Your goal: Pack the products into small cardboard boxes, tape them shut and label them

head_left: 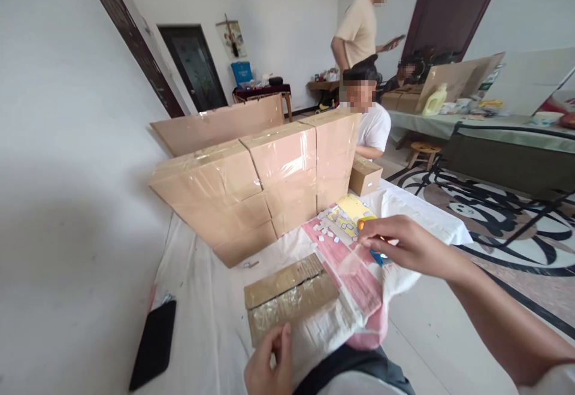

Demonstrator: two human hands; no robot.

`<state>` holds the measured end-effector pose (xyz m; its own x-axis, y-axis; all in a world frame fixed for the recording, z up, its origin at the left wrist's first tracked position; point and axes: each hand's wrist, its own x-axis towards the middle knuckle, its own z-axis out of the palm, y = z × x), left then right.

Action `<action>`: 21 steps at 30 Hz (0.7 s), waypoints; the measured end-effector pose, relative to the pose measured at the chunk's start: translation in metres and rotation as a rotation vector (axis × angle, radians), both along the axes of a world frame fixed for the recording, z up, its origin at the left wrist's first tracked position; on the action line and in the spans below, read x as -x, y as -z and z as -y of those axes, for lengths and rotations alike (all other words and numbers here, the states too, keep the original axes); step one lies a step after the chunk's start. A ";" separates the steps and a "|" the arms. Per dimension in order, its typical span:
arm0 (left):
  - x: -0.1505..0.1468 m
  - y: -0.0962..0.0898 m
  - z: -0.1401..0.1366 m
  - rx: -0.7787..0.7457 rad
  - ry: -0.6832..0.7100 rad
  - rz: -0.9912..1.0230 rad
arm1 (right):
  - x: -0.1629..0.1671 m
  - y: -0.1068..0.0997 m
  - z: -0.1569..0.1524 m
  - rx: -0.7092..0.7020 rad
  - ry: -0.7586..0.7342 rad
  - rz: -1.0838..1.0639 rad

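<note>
**Hands at the taped carton, tool at the pink sheet**

Nearest me, my left hand (pixel 268 362) sits at the bottom edge of view, fingers curled against the near side of a small cardboard box (pixel 290 296); I cannot tell whether it truly grips or only steadies it. The box lies flat on the white-covered table (pixel 197 299), its top crossed with shiny clear tape.

Just beyond, my right hand (pixel 404 245) reaches in from the right, fingers pinched narrow around an orange-tipped tool (pixel 362 225), with something blue showing under the palm. It hovers over a pink sheet (pixel 354 269) scattered with small white scraps, a yellow sheet (pixel 353 209) touching its far end.

A black phone (pixel 155 344) lies near the table's left edge, well apart from both hands.

Further off, a wall of stacked taped cartons (pixel 265 179) runs across the table. Behind it a seated person (pixel 371 119) in white leans in, and a standing person (pixel 359 23) is beyond, near a dark door.
</note>
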<state>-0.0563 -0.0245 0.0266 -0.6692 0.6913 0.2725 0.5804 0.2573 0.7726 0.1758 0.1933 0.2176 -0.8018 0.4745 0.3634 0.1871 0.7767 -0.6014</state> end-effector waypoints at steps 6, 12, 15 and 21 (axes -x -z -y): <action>0.022 -0.014 -0.030 0.058 0.329 -0.628 | 0.044 -0.014 -0.022 0.194 -0.345 0.152; 0.022 -0.006 -0.046 0.342 0.423 -0.577 | 0.121 0.063 -0.033 0.255 -0.487 0.309; 0.021 0.002 -0.045 0.281 0.396 -0.620 | 0.140 0.100 -0.032 0.083 -0.390 0.420; 0.016 0.011 -0.045 0.108 0.351 -0.748 | 0.140 0.119 -0.030 0.007 -0.300 0.480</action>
